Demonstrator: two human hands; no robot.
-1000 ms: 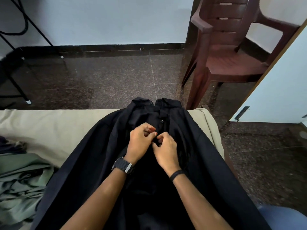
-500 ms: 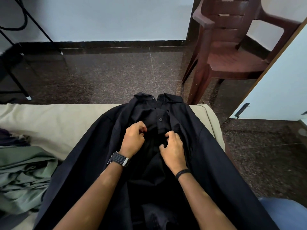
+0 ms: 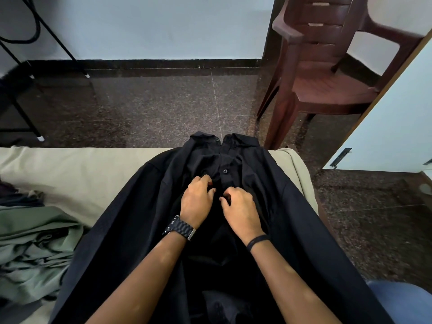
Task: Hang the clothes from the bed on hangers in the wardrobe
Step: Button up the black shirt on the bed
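Observation:
A black button-up shirt [image 3: 304, 218] lies spread flat on the beige bed [image 3: 70, 174], its collar at the bed's far edge. My left hand [image 3: 196, 199], with a black watch on the wrist, pinches the left edge of the button placket just below a fastened button. My right hand [image 3: 240, 206], with a black band on the wrist, has curled fingers gripping the placket's right edge close beside it. A heap of green clothes [image 3: 30, 249] sits on the bed at the left. No hanger shows in view.
A dark red plastic chair [image 3: 327, 73] stands on the dark stone floor beyond the bed at the right. A white wardrobe door [image 3: 392, 127] with a wooden edge stands at the far right. A black metal stand [image 3: 21, 108] is at the far left.
My hands parted from one button and slid slightly down the placket, then drew together again. The view tipped slightly toward the collar.

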